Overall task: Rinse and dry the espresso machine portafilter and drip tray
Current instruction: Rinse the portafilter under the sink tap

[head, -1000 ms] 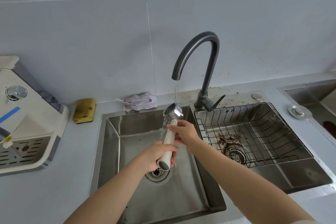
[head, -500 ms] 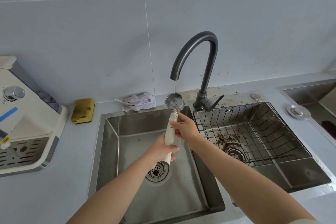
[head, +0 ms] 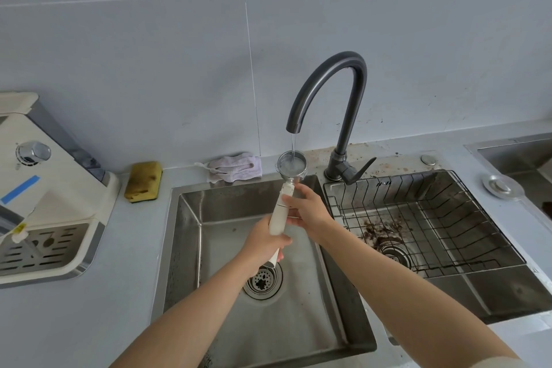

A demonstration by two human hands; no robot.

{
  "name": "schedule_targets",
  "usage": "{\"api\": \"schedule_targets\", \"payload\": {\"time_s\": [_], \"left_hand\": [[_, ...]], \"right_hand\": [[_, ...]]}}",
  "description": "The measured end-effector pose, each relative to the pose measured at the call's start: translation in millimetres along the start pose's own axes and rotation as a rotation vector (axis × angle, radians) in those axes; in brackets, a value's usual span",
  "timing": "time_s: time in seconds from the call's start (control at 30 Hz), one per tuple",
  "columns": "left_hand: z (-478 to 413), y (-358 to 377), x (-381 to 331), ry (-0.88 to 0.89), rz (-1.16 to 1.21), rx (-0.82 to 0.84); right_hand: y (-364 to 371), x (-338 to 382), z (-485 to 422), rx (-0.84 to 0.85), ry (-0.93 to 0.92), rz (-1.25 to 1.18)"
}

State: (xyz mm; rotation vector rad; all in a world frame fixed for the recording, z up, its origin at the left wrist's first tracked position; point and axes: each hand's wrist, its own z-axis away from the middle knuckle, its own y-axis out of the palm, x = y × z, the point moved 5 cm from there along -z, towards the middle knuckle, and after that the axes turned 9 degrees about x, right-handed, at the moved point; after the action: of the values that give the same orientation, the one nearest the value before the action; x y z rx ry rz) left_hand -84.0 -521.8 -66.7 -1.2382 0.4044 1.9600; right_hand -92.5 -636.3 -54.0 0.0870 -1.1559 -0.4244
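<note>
A person rinses an espresso portafilter [head: 278,218] over the left basin of a double steel sink [head: 185,248], holding its metal basket mouth-up directly beneath the thin stream of water [head: 293,143] from the dark gooseneck tap [head: 328,92], so the cup fills and spills over into the basin rather than onto the worktop [head: 59,323]. Both hands grasp the pale handle. The left hand [head: 265,243] is wrapped round its near end above the drain [head: 263,279], and the right hand [head: 307,209] is curled round the far part just below the basket, a two-point hold that appears meant to steady the head under the flow and allow it to be tipped.

In the right basin, a wire rack [head: 433,218] sits over a scatter of dark coffee grounds [head: 379,233] near the strainer. The drip tray [head: 44,245], the task's second item, is on the base of the cream espresso machine [head: 53,188] at the far left of the worktop, well apart from the sink and apparently not yet washed. A yellow sponge [head: 145,178] and a crumpled cloth [head: 236,167] lie along the far edge behind the basin, the cloth within reach for drying. The job looks to be in its early rinsing stage.
</note>
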Motion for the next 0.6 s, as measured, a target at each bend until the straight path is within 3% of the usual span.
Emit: {"api": "schedule_targets", "payload": {"time_s": [0.27, 0.47, 0.6], "left_hand": [[9, 9, 9, -0.017, 0.288, 0.149], [11, 16, 12, -0.035, 0.449, 0.259], [10, 17, 15, -0.014, 0.435, 0.242]], "right_hand": [[0, 9, -3, 0.123, 0.007, -0.184], [2, 20, 3, 0.196, -0.003, -0.119], [-1, 23, 3, 0.106, -0.032, -0.016]]}}
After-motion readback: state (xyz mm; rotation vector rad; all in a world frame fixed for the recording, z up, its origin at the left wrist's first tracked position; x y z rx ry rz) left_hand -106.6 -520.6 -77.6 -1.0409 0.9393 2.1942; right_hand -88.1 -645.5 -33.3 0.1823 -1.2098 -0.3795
